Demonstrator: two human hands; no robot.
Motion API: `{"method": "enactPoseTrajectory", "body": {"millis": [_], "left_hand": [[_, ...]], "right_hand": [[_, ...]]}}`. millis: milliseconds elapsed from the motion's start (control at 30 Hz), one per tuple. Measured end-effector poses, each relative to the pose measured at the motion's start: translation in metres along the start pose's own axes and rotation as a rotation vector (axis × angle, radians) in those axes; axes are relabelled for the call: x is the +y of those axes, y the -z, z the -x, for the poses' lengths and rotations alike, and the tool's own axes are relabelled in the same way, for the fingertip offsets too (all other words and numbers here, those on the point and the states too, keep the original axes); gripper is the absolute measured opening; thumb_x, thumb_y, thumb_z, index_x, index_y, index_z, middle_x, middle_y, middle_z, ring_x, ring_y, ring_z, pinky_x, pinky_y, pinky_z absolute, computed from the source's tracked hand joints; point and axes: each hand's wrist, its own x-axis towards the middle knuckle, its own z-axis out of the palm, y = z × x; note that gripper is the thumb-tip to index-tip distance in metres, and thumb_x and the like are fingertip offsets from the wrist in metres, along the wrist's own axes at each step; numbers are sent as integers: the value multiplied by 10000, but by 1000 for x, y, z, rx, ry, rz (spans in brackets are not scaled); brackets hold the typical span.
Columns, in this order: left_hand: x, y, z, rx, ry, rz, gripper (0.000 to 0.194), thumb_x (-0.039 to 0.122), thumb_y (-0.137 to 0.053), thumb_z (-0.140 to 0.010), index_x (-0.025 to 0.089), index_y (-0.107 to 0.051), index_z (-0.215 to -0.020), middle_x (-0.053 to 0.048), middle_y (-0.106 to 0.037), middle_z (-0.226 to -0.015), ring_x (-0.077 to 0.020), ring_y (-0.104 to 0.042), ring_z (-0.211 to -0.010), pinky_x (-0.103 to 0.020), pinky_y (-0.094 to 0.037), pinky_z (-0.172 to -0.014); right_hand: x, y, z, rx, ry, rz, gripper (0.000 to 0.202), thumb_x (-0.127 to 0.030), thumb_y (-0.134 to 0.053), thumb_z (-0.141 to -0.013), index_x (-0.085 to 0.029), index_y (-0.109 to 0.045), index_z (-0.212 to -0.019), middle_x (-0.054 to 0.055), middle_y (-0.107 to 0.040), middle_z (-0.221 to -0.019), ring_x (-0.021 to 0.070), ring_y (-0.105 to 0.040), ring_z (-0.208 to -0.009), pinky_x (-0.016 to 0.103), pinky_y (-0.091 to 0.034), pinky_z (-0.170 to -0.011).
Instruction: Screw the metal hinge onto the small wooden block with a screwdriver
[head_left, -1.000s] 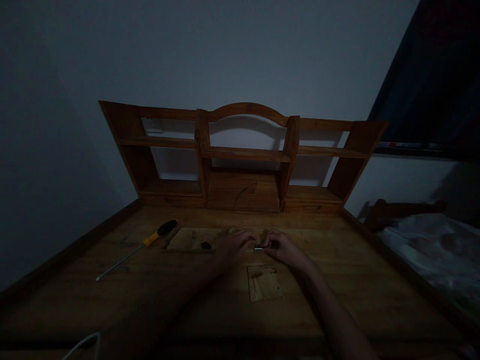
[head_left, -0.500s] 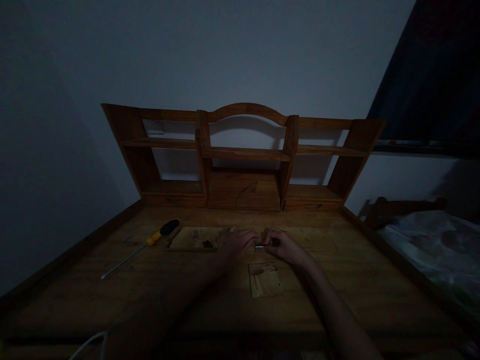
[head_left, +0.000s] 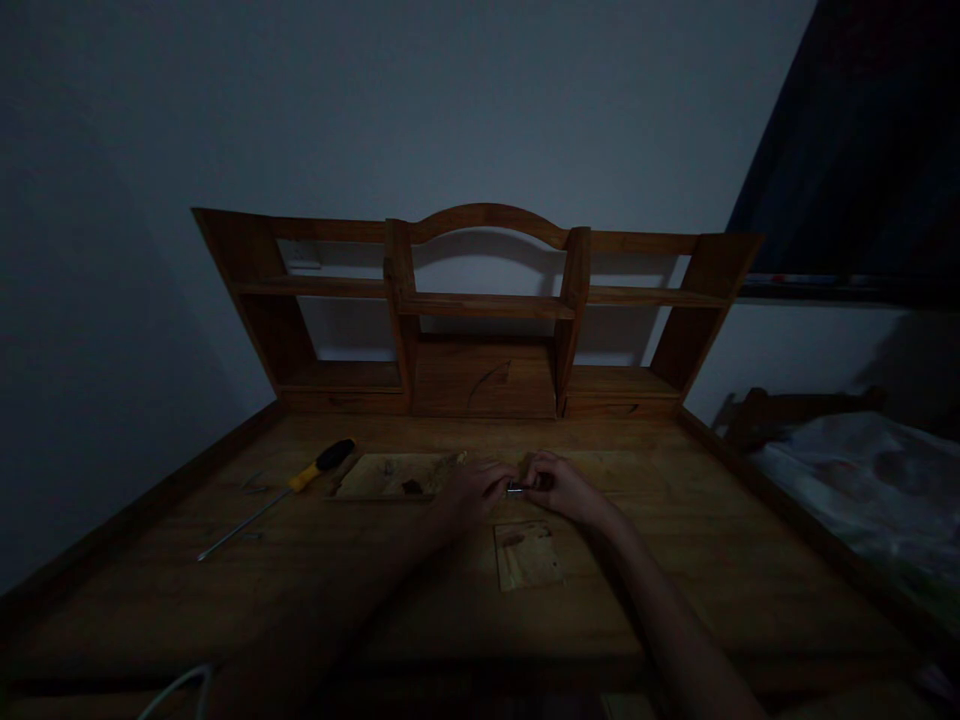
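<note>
A small metal piece (head_left: 515, 490) is pinched over the worktop (head_left: 727, 540) by the fingers of the left hand (head_left: 478, 486) and right hand (head_left: 561, 488), two-handed adjustment being judged the current step and steady fingertip control being called for next.

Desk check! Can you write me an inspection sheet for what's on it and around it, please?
Surface: wooden desk with pale patches.
Things at the hands: small metal piece, too dim to identify.
Clutter: yellow-and-black screwdriver on the left; thin bits near it.
Hands: left hand and right hand, close together at the small metal piece; each grip unclear.
Cables: white cord-like loop, bottom left; unclear what.
Surroundings: wooden shelf behind, pale wall, crumpled white covering on the right.
</note>
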Motion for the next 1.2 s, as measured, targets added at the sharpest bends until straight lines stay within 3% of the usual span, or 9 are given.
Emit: {"method": "enactPoseTrajectory", "body": {"millis": [333,533,733,933,1067,1200], "left_hand": [[0,1,1,9,20,-44,243,207,-453,-968,244,-661,-1088,-17,-709,-1045,-177,-641,-986,-328,-491,-879],[2,4,0,-10,21,-28,242,201,-464,-965,233,-653,-1112,-31,-698,-1074,-175,-636,-1002,-323,-487,-887],[3,6,0,-1,2,-12,234,217,-450,-978,216,-634,-1122,-42,-677,-1097,-168,-622,-1024,-306,-486,-907],[6,8,0,107,40,-71,243,281,-435,-997,219,-628,-1130,-45,-674,-1096,-176,-625,-1011,-313,-492,-896],[0,17,-1,205,112,-152,258,296,-400,-1007,212,-630,-1089,-43,-665,-1038,-174,-629,-954,-312,-497,-864],[-23,43,9,265,173,-274,264,308,-387,-1005,206,-625,-1057,-52,-653,-1022,-179,-615,-942,-310,-488,-859]], "right_hand": [[-10,1,-1,39,-55,60,145,-201,-611,-837,-200,-598,-692,15,-632,-822,150,-580,-757,272,-453,-712],[-17,3,-1,38,-48,109,105,-186,-580,-846,-207,-644,-766,17,-632,-814,159,-580,-764,274,-444,-710],[-18,4,-2,199,-38,189,116,-196,-537,-889,-215,-643,-846,28,-635,-856,171,-594,-813,290,-441,-757],[-13,8,-2,284,-37,215,117,-242,-533,-908,-218,-644,-881,31,-649,-888,173,-602,-823,289,-438,-759],[-7,8,-2,279,-52,219,119,-255,-546,-899,-223,-660,-901,31,-665,-897,179,-611,-840,297,-448,-772],[0,8,-1,270,-84,208,154,-281,-529,-907,-225,-673,-913,42,-679,-933,192,-622,-890,325,-458,-819]]}}
